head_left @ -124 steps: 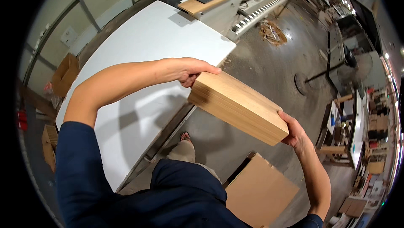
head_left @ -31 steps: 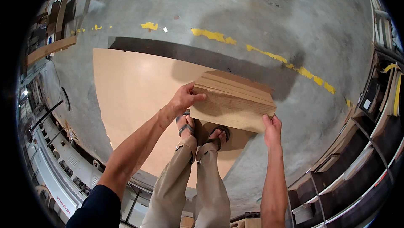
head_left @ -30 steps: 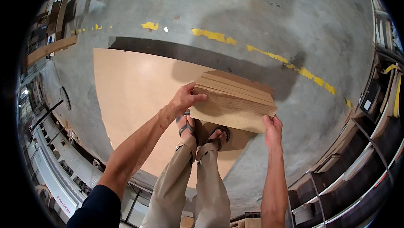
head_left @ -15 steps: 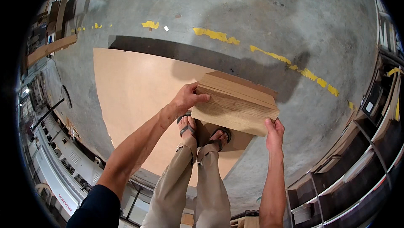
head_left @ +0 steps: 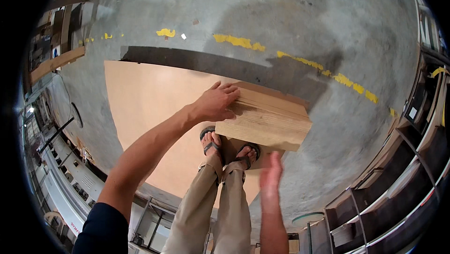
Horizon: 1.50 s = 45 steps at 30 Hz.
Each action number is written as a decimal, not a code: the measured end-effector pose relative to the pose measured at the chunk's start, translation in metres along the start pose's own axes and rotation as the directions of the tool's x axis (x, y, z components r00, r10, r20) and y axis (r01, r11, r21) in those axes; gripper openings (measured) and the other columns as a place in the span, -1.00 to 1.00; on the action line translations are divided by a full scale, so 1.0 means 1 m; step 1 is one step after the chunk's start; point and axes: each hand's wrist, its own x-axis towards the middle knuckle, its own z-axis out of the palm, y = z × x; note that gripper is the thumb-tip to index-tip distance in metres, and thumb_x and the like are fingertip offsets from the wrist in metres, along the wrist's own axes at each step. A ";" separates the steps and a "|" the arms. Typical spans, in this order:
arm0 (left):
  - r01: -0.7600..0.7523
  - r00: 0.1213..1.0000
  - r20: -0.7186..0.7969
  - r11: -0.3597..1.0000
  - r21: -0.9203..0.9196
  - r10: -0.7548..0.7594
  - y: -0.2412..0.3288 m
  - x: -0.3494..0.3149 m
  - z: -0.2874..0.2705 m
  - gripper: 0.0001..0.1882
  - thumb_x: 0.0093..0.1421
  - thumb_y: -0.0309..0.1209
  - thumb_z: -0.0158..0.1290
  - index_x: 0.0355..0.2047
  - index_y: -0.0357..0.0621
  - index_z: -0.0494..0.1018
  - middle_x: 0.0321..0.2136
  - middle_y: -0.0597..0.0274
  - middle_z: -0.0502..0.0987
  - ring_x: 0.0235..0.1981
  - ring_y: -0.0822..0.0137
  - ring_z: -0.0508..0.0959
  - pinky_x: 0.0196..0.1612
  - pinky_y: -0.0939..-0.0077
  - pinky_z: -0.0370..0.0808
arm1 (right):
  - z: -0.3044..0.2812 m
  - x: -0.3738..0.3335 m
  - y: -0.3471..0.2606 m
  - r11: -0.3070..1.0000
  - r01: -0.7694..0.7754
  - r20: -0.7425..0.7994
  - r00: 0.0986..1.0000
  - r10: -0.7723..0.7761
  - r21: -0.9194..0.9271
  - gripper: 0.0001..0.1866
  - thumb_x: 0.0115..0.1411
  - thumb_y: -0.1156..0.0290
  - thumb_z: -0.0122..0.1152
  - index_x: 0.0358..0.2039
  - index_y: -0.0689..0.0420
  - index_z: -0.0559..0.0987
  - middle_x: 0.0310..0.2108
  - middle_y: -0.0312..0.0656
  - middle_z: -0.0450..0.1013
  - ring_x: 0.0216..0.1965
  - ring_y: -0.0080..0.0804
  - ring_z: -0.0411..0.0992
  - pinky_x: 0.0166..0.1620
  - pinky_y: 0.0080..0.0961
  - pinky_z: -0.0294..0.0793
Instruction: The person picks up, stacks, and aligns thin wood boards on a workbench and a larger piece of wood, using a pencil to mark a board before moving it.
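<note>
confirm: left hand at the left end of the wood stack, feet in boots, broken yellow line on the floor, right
Not boots: the head view shows feet in open sandals. The left hand is at the left end of the wood stack, with a broken yellow line on the floor.

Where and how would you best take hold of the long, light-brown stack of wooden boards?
I would grip the stack of wooden boards at both short ends, one hand from each side. Its long block shape suggests two-ended support, and its layers might slide otherwise. The bare left hand lies on the left end; the right end is uncovered.
</note>
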 end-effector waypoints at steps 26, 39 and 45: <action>-0.138 0.952 0.255 0.983 -0.125 0.166 0.100 0.121 0.031 -0.37 0.11 -0.06 0.10 -0.03 -0.39 0.32 -0.02 -0.19 0.39 0.10 -0.10 0.34 0.18 0.16 0.24 | 0.039 0.022 -0.020 0.839 0.079 0.128 0.976 -0.174 0.539 -0.32 0.15 0.00 0.23 0.19 0.05 0.28 0.15 -0.27 0.27 0.15 -0.32 0.20 0.26 -0.18 0.13; -0.139 0.947 0.268 0.978 -0.153 0.176 0.107 0.135 0.053 -0.49 0.14 -0.11 0.07 -0.16 -0.38 0.32 -0.18 -0.14 0.42 -0.03 -0.11 0.40 0.03 0.15 0.32 | 0.046 0.019 -0.033 0.796 0.114 0.192 0.941 -0.278 0.594 -0.34 0.16 0.04 0.23 0.19 0.08 0.29 0.15 -0.28 0.30 0.18 -0.37 0.23 0.23 -0.27 0.22; -0.060 0.940 0.328 0.991 -0.120 0.096 0.114 0.140 0.046 -0.37 0.04 -0.02 0.16 -0.11 -0.31 0.31 -0.14 -0.18 0.46 -0.07 -0.17 0.45 -0.06 0.07 0.37 | 0.033 0.030 -0.024 0.765 0.114 0.130 0.960 -0.250 0.633 -0.34 0.15 0.05 0.24 0.18 0.08 0.29 0.12 -0.27 0.32 0.15 -0.34 0.25 0.23 -0.26 0.22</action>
